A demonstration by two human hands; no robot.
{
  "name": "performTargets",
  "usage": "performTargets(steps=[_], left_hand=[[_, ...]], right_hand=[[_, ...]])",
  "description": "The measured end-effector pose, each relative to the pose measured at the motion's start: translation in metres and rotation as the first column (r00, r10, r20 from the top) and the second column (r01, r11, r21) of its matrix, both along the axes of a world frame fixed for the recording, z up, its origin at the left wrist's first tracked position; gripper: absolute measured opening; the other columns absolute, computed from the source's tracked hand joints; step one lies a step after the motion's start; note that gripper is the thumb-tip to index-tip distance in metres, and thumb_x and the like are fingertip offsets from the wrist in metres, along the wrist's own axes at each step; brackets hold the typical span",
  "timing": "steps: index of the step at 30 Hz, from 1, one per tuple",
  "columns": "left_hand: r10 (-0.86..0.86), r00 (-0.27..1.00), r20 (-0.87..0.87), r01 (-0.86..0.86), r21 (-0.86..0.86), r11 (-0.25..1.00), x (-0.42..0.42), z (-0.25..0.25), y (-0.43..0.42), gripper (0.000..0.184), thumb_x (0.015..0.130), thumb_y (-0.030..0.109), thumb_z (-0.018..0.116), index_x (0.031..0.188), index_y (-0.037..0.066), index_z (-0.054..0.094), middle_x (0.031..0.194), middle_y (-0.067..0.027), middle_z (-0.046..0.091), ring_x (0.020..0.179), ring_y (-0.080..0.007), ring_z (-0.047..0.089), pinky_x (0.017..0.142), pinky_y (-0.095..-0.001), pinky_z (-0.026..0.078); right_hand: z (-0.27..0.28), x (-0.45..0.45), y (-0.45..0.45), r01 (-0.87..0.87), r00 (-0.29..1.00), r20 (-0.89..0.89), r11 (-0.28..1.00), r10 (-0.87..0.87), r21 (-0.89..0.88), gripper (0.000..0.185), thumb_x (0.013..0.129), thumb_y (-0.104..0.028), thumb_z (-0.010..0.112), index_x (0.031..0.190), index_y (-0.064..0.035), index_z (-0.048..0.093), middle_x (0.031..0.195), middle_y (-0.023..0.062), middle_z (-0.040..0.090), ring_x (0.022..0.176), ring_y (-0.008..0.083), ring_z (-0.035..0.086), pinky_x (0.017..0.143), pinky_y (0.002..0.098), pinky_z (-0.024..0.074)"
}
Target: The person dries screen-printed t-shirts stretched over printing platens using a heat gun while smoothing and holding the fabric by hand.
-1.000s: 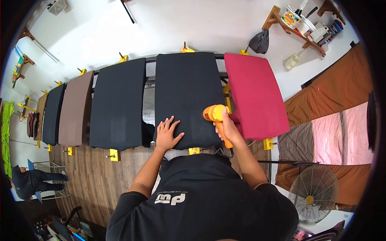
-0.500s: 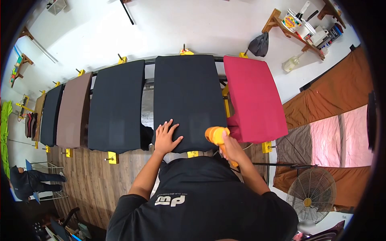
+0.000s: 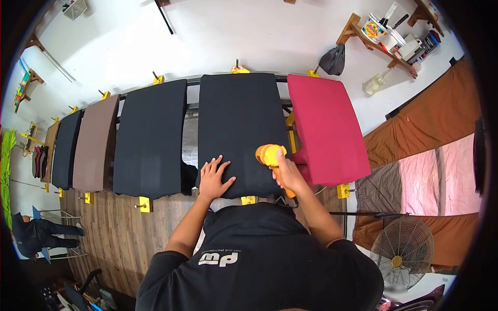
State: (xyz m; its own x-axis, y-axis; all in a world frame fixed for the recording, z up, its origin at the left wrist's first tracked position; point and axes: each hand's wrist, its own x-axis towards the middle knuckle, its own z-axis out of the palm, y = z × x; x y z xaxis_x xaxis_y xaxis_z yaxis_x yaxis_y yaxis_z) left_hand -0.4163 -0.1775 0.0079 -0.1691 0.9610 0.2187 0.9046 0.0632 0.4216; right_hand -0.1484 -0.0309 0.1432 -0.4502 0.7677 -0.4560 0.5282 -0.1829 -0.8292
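Observation:
My left hand [image 3: 214, 178] lies flat with spread fingers on the near left part of a black shirt [image 3: 236, 114], which is stretched over a board in front of me. In my right hand [image 3: 289, 175] is a yellow-and-orange heat gun [image 3: 271, 155], gripped by its handle. Its wide front end points left, over the near right part of the black cloth. Whether the nozzle touches the fabric cannot be made out. Just right of it is a pink-red shirt [image 3: 329, 129] on the neighbouring board.
More cloth-covered boards, another black one [image 3: 150, 135] and a brown one [image 3: 94, 142], run off to the left. Yellow clamps [image 3: 146, 203] stick out at their ends. A floor fan [image 3: 402, 254] stands at lower right. Another person [image 3: 44, 233] is at far left.
My right hand has moved the heat gun up and to the left, further over the black shirt. My left hand stays where it was.

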Motion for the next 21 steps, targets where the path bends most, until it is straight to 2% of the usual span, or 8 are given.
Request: performTargets(steps=[3,5,7,9,13,17,20,21], left_hand=[[0.004,1.000,0.005,-0.004,-0.004,1.000,0.000,0.001,0.000,0.067,0.095,0.056,0.075,0.152,0.021,0.063,0.165,-0.0113,0.051,0.153,-0.0376,0.046,0.129,-0.0552,0.029],[-0.003,1.000,0.013,0.003,0.008,1.000,-0.001,0.001,0.000,0.067,0.095,0.056,0.075,0.151,0.021,0.064,0.165,-0.0113,0.051,0.153,-0.0376,0.046,0.129,-0.0553,0.029],[-0.004,1.000,0.010,0.004,0.009,1.000,-0.001,0.001,0.000,0.067,0.095,0.056,0.075,0.151,0.021,0.064,0.165,-0.0113,0.051,0.153,-0.0376,0.046,0.129,-0.0553,0.029],[-0.005,1.000,0.009,0.004,0.011,1.000,-0.001,0.000,0.000,0.067,0.095,0.056,0.075,0.151,0.021,0.064,0.165,-0.0113,0.051,0.153,-0.0376,0.046,0.129,-0.0553,0.029],[0.003,1.000,0.007,-0.003,0.012,1.000,-0.001,0.001,0.000,0.067,0.095,0.056,0.075,0.151,0.021,0.064,0.165,-0.0112,0.051,0.153,-0.0373,0.046,0.129,-0.0552,0.029],[-0.001,1.000,-0.007,0.001,0.019,1.000,-0.001,0.000,-0.001,0.067,0.095,0.056,0.074,0.151,0.021,0.064,0.166,-0.0109,0.051,0.153,-0.0372,0.046,0.129,-0.0550,0.029],[0.002,1.000,-0.005,-0.002,0.009,1.000,-0.001,0.000,-0.001,0.067,0.095,0.056,0.074,0.151,0.021,0.064,0.165,-0.0109,0.051,0.153,-0.0373,0.046,0.129,-0.0550,0.029],[-0.002,1.000,-0.005,0.002,0.007,1.000,0.001,-0.001,-0.003,0.067,0.095,0.056,0.074,0.151,0.021,0.064,0.165,-0.0109,0.051,0.153,-0.0373,0.046,0.129,-0.0550,0.029]], right_hand=[[0.013,0.014,-0.016,-0.029,0.999,-0.032,0.997,0.027,-0.074,0.098,0.109,-0.080,0.020,0.092,0.0042,0.069,0.069,0.0101,0.066,0.052,0.0177,0.064,0.047,0.0333,0.0521],[0.007,0.023,-0.028,-0.203,0.975,0.127,0.960,0.181,0.194,0.099,0.110,-0.079,0.021,0.091,0.0053,0.070,0.069,0.0113,0.067,0.052,0.0181,0.065,0.047,0.0344,0.0525],[0.003,0.031,-0.035,-0.241,0.959,0.208,0.937,0.190,0.253,0.099,0.110,-0.078,0.021,0.089,0.0058,0.070,0.069,0.0115,0.067,0.053,0.0185,0.065,0.047,0.0356,0.0523],[0.026,0.035,-0.042,-0.196,0.978,0.038,0.970,0.204,-0.145,0.099,0.110,-0.078,0.022,0.089,0.0060,0.070,0.068,0.0110,0.065,0.054,0.0185,0.065,0.047,0.0354,0.0519],[0.038,0.026,-0.037,-0.271,0.943,0.148,0.946,0.298,-0.178,0.103,0.108,-0.082,0.021,0.098,0.0081,0.071,0.068,0.0094,0.064,0.051,0.0175,0.062,0.046,0.0332,0.0514],[0.015,0.011,-0.017,-0.201,0.975,0.091,0.979,0.203,-0.023,0.106,0.106,-0.084,0.022,0.097,0.0089,0.071,0.068,0.0100,0.064,0.050,0.0182,0.063,0.047,0.0333,0.0523],[0.004,-0.002,0.008,-0.051,0.997,-0.060,0.996,0.047,-0.067,0.100,0.108,-0.082,0.023,0.091,0.0072,0.067,0.068,0.0106,0.064,0.051,0.0184,0.064,0.046,0.0336,0.0528],[0.003,-0.008,0.011,-0.058,0.998,-0.009,0.998,0.058,-0.012,0.101,0.108,-0.082,0.022,0.093,0.0068,0.067,0.068,0.0105,0.064,0.051,0.0183,0.064,0.046,0.0334,0.0529]])
